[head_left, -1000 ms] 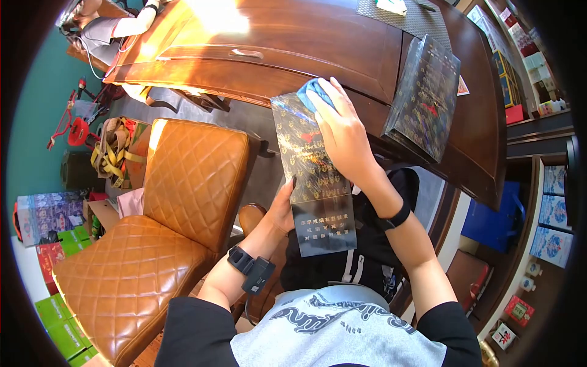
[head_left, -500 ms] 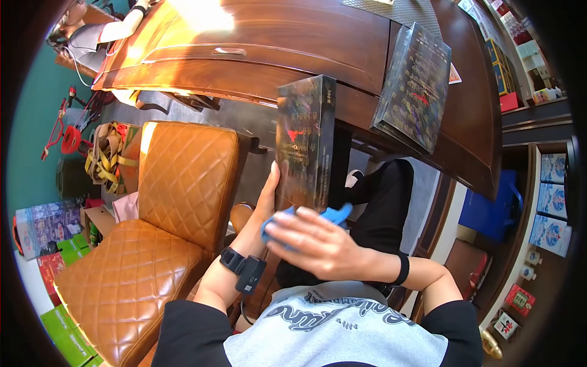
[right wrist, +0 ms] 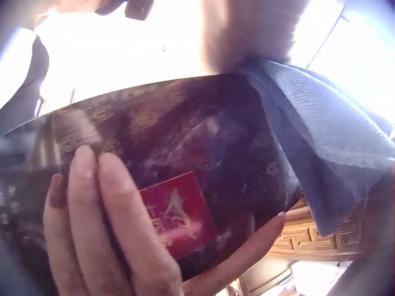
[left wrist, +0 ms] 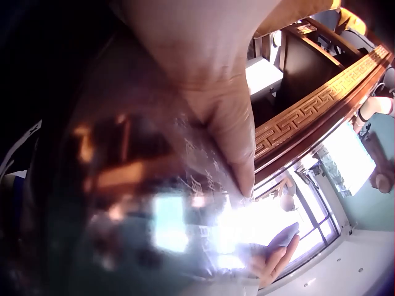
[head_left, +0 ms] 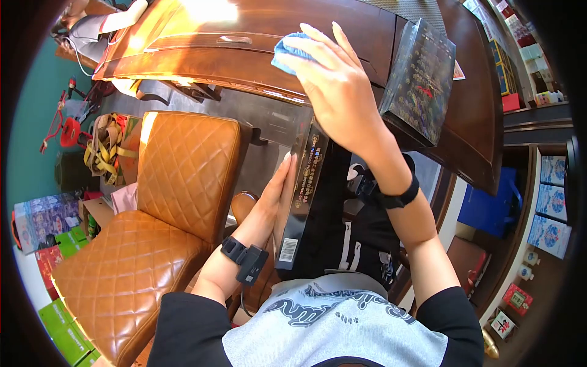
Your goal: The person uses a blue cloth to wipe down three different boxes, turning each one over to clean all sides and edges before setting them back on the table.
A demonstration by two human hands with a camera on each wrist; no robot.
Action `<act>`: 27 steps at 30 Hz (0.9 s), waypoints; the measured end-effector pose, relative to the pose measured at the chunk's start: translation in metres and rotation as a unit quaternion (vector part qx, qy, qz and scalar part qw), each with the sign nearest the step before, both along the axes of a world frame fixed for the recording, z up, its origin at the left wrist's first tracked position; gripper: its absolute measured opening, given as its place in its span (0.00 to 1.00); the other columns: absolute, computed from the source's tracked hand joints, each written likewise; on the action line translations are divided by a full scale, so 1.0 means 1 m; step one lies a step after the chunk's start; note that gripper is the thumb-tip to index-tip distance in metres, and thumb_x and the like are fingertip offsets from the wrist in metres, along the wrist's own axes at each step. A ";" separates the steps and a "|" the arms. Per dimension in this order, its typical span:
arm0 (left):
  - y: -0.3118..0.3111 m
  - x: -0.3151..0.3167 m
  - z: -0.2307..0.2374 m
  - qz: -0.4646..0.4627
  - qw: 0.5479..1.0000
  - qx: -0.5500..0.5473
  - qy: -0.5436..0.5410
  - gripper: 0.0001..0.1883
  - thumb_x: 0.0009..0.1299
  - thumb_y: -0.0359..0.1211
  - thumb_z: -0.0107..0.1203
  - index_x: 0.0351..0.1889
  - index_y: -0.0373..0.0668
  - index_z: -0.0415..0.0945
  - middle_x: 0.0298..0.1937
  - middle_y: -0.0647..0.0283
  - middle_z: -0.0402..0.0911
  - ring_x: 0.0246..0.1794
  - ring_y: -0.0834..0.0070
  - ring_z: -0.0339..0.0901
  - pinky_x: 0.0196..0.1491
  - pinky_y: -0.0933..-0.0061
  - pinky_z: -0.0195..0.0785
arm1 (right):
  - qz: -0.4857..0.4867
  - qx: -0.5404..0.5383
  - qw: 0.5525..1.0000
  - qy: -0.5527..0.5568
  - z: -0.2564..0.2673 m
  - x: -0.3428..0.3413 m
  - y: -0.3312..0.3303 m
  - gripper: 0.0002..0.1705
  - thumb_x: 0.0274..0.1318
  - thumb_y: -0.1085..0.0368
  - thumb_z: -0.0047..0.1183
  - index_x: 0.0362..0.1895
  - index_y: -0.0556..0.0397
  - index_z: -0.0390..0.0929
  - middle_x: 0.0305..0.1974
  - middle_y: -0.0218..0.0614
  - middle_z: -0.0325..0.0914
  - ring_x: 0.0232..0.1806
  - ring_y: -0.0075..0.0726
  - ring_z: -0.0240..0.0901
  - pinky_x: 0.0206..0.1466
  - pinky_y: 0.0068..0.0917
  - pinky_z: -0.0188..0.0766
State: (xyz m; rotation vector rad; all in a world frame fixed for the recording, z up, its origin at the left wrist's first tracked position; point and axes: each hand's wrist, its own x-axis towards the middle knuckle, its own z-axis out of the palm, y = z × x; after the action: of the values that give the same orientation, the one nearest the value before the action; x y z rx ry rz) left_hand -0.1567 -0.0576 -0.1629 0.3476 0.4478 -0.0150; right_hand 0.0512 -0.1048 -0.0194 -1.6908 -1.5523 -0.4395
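Observation:
A dark, film-wrapped cigarette carton [head_left: 304, 202] is turned so its narrow side, with gold lettering and a barcode, shows in the head view. My left hand [head_left: 273, 199] grips it along the left. Its fingers [right wrist: 117, 209] spread over a broad face beside a red label in the right wrist view, and the thumb [left wrist: 231, 135] lies along the glossy wrap in the left wrist view. Beyond the carton's far end, my right hand [head_left: 342, 95] holds a blue cloth [head_left: 292, 54] under its fingers. That cloth [right wrist: 315, 135] hangs in folds beside the carton in the right wrist view.
Similar dark cartons [head_left: 422, 88] lie on the wooden table [head_left: 269, 61] ahead. A quilted tan leather chair [head_left: 189, 168] stands at my left. On the right are shelves with blue-and-white boxes [head_left: 552, 202]. Another person's arm [head_left: 125, 17] rests at the far left table end.
The carton has turned from showing its broad face to its narrow barcode side. My right hand with the cloth swept from the carton's near end up to beyond its far end.

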 end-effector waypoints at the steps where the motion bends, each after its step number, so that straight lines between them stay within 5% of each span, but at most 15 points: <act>1: -0.001 0.000 -0.003 0.007 1.000 -0.009 -0.004 0.28 0.79 0.56 0.46 0.70 0.52 0.67 0.44 0.59 0.82 0.41 0.74 0.83 0.42 0.69 0.80 | -0.004 -0.007 1.000 -0.012 0.000 -0.010 -0.003 0.16 0.58 0.72 0.52 0.50 0.54 0.84 0.57 0.43 0.80 0.68 0.53 0.69 0.78 0.59 0.50; 3: -0.008 0.004 -0.005 0.037 0.999 -0.014 0.009 0.27 0.79 0.54 0.46 0.71 0.53 0.65 0.53 0.57 0.80 0.52 0.73 0.80 0.52 0.63 0.78 | 0.013 -0.016 1.000 -0.013 -0.002 -0.040 -0.013 0.17 0.54 0.72 0.52 0.48 0.56 0.84 0.55 0.44 0.81 0.66 0.53 0.71 0.76 0.59 0.55; 5: -0.010 0.005 0.002 0.088 0.983 -0.158 0.022 0.28 0.79 0.52 0.47 0.74 0.54 0.62 0.58 0.57 0.79 0.58 0.74 0.79 0.58 0.61 0.77 | 0.061 -0.037 0.997 0.012 -0.009 -0.080 -0.034 0.19 0.49 0.68 0.53 0.46 0.57 0.85 0.55 0.47 0.80 0.64 0.55 0.73 0.74 0.60 0.59; 7: -0.009 0.004 0.012 0.140 0.887 -0.441 0.007 0.31 0.80 0.51 0.47 0.77 0.55 0.56 0.58 0.59 0.80 0.57 0.77 0.79 0.57 0.62 0.78 | 0.118 -0.070 0.990 0.036 -0.014 -0.121 -0.056 0.21 0.48 0.64 0.54 0.46 0.60 0.85 0.54 0.48 0.80 0.64 0.54 0.73 0.73 0.57 0.62; 9: -0.010 0.015 0.042 0.049 0.983 -0.169 0.047 0.34 0.80 0.54 0.45 0.79 0.56 0.51 0.44 0.63 0.81 0.40 0.80 0.80 0.42 0.73 0.77 | 0.152 -0.104 0.983 0.005 -0.017 -0.152 -0.073 0.23 0.45 0.64 0.54 0.46 0.63 0.85 0.54 0.51 0.80 0.64 0.54 0.73 0.74 0.49 0.63; 11: -0.007 0.016 0.054 0.008 0.996 -0.055 0.075 0.37 0.80 0.58 0.43 0.81 0.57 0.47 0.30 0.68 0.82 0.24 0.83 0.80 0.28 0.83 0.77 | 0.180 -0.108 0.977 -0.040 -0.025 -0.170 -0.084 0.23 0.45 0.63 0.54 0.44 0.64 0.85 0.52 0.50 0.80 0.63 0.53 0.75 0.73 0.46 0.65; 13: -0.005 0.012 0.040 0.002 0.997 -0.027 0.067 0.37 0.80 0.58 0.43 0.81 0.56 0.48 0.30 0.66 0.82 0.24 0.82 0.81 0.28 0.82 0.77 | 0.202 -0.066 0.977 -0.024 -0.031 -0.175 -0.082 0.28 0.40 0.62 0.51 0.44 0.72 0.82 0.49 0.56 0.80 0.61 0.58 0.75 0.74 0.50 0.63; 21: -0.011 0.018 0.034 0.102 0.986 -0.071 0.107 0.18 0.80 0.45 0.47 0.63 0.49 0.69 0.33 0.60 0.78 0.34 0.72 0.81 0.28 0.76 0.79 | 0.076 -0.056 0.994 -0.046 -0.002 -0.064 -0.020 0.17 0.48 0.65 0.55 0.43 0.56 0.85 0.46 0.45 0.83 0.57 0.51 0.78 0.72 0.60 0.61; 24: -0.004 0.012 0.015 0.060 0.991 -0.117 0.009 0.18 0.79 0.43 0.51 0.61 0.48 0.70 0.33 0.59 0.77 0.28 0.72 0.78 0.25 0.75 0.77 | 0.014 -0.054 0.996 -0.067 0.004 -0.014 0.002 0.16 0.55 0.71 0.54 0.48 0.54 0.85 0.50 0.42 0.83 0.62 0.49 0.75 0.77 0.56 0.53; 27: 0.001 0.007 0.012 0.018 0.989 -0.134 -0.057 0.23 0.77 0.42 0.54 0.66 0.46 0.65 0.34 0.59 0.76 0.26 0.72 0.78 0.25 0.77 0.75 | 0.003 -0.074 0.994 -0.080 0.007 -0.003 0.009 0.15 0.60 0.65 0.57 0.50 0.52 0.85 0.51 0.45 0.83 0.60 0.48 0.76 0.76 0.54 0.55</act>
State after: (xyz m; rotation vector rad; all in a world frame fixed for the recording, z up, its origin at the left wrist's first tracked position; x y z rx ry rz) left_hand -0.1500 -0.0564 -0.1506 0.0759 0.3333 -0.0191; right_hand 0.0478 -0.0956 -0.0127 -1.8006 -1.7431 -0.4768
